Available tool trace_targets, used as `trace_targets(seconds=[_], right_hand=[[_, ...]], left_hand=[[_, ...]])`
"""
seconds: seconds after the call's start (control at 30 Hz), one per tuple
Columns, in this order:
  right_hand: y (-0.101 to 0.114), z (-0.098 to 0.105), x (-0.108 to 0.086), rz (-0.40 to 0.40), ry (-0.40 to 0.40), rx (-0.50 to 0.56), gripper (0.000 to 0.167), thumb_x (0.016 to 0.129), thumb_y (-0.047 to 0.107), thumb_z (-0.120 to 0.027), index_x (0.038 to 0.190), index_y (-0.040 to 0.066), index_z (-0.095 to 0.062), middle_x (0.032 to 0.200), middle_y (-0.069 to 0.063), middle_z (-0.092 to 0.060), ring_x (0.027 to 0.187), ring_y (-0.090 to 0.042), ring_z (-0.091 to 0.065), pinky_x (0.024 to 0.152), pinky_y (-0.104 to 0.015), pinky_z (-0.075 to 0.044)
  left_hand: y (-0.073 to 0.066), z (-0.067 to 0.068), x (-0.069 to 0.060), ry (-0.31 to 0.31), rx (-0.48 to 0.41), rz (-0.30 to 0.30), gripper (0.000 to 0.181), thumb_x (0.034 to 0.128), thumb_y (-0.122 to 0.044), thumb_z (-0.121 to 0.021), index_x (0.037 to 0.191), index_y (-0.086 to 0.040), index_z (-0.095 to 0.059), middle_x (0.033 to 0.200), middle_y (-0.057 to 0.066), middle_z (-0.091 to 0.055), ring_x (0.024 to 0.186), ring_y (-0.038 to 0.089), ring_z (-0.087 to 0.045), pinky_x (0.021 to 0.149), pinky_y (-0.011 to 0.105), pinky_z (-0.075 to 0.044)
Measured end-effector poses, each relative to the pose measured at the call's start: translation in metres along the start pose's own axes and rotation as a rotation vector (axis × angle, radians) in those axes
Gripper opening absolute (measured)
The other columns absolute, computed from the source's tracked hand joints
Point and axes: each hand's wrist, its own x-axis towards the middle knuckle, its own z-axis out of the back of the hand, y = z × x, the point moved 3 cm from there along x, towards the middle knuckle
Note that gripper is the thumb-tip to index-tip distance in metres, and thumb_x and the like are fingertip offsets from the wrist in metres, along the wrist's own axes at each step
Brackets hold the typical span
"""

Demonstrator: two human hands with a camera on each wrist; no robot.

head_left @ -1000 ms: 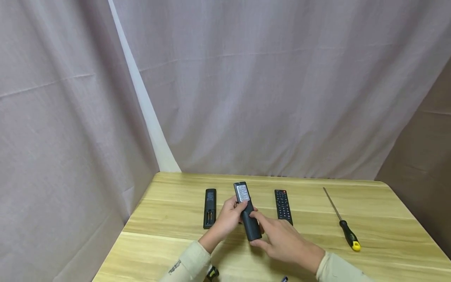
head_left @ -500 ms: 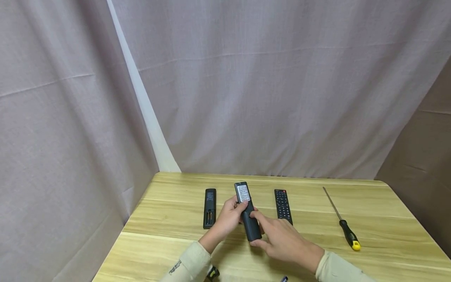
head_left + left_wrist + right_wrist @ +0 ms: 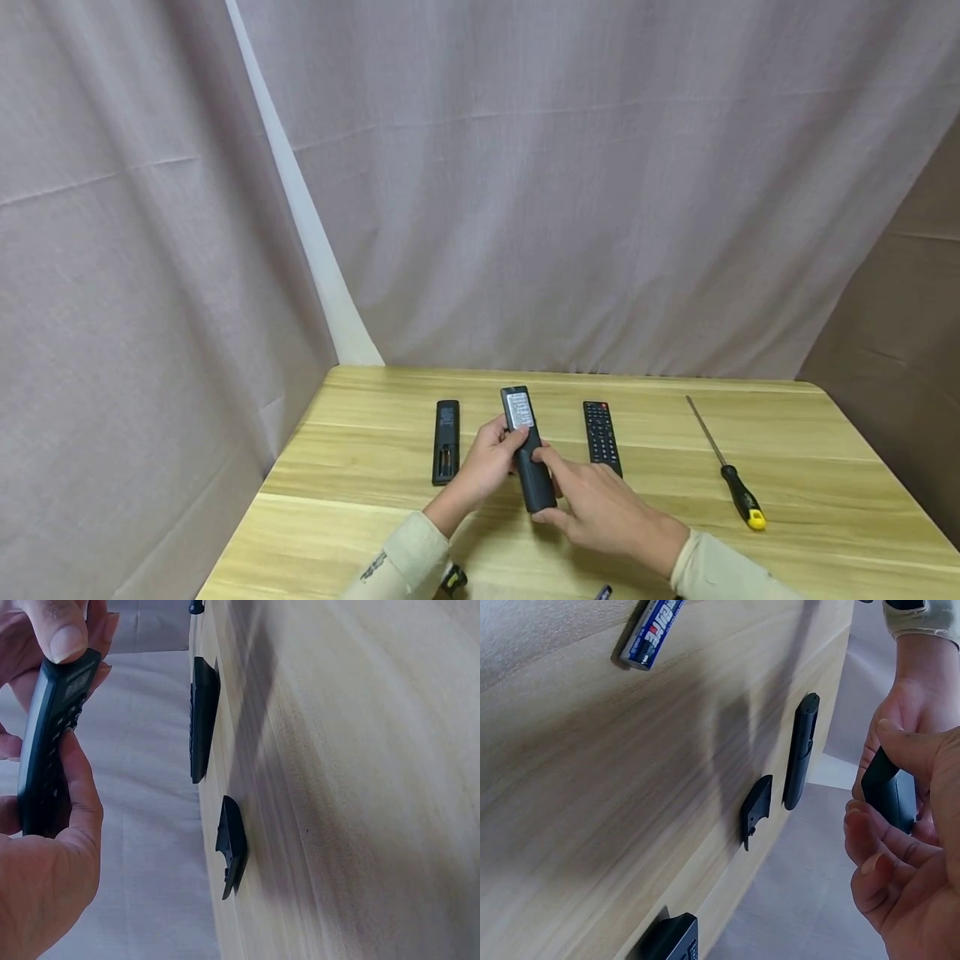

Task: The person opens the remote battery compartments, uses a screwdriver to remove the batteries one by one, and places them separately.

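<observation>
In the head view, a black remote (image 3: 534,482) was held above the wooden table (image 3: 360,533), its labelled back facing up. The person's left hand (image 3: 489,460) was clamped on its middle, thumb across the back, while the right hand (image 3: 609,510) pinched its nearer end between thumb and forefinger. A second remote (image 3: 447,429) lay on the left with its battery bay uncovered; a third remote (image 3: 602,435) lay buttons up on the right, and a screwdriver (image 3: 731,478) farther right. In the left wrist view, the left fingers curled round the held remote, and the right thumb pressed its end; a small black cover (image 3: 237,844) lay on the table. In the right wrist view, a blue battery (image 3: 652,636) lay on the wood, well apart from that cover.
</observation>
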Motion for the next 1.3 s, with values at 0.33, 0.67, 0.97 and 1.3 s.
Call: trace_targets(seconds=[0.33, 0.67, 0.97, 1.3], right_hand=[[0.002, 0.000, 0.001, -0.001, 0.009, -0.005, 0.065, 0.089, 0.038, -0.088, 0.136, 0.009, -0.053, 0.100, -0.005, -0.081, 0.075, -0.003, -0.071, 0.060, -0.019, -0.053], [0.002, 0.004, 0.006, 0.021, 0.060, -0.039, 0.069, 0.085, 0.040, -0.090, 0.134, 0.011, -0.051, 0.093, -0.001, -0.078, 0.069, 0.003, -0.057, 0.058, -0.021, -0.048], [-0.003, 0.007, 0.009, 0.017, 0.128, -0.033, 0.074, 0.079, 0.052, -0.092, 0.127, 0.015, -0.049, 0.083, 0.005, -0.069, 0.067, 0.001, -0.052, 0.059, -0.023, -0.047], [-0.006, 0.009, 0.013, 0.017, 0.147, -0.020, 0.067, 0.081, 0.050, -0.090, 0.120, 0.017, -0.048, 0.084, 0.007, -0.067, 0.069, 0.001, -0.052, 0.061, -0.022, -0.047]], left_hand=[[-0.001, -0.002, -0.001, -0.013, 0.005, 0.019, 0.041, 0.1150, -0.022, -0.048, 0.145, 0.006, -0.055, 0.117, 0.026, -0.077, 0.089, 0.009, -0.075, 0.074, 0.020, -0.061], [-0.001, -0.005, 0.001, -0.044, 0.038, -0.003, 0.037, 0.1138, -0.019, -0.050, 0.139, 0.007, -0.059, 0.107, 0.023, -0.078, 0.084, 0.007, -0.072, 0.073, 0.018, -0.060], [0.003, -0.009, 0.002, -0.009, 0.066, 0.004, 0.031, 0.1131, -0.019, -0.052, 0.129, 0.005, -0.064, 0.095, 0.013, -0.077, 0.080, 0.006, -0.071, 0.070, 0.018, -0.060], [0.003, -0.011, 0.001, 0.002, 0.107, -0.006, 0.032, 0.1135, -0.020, -0.051, 0.130, 0.004, -0.064, 0.097, 0.017, -0.077, 0.078, 0.006, -0.071, 0.069, 0.020, -0.060]])
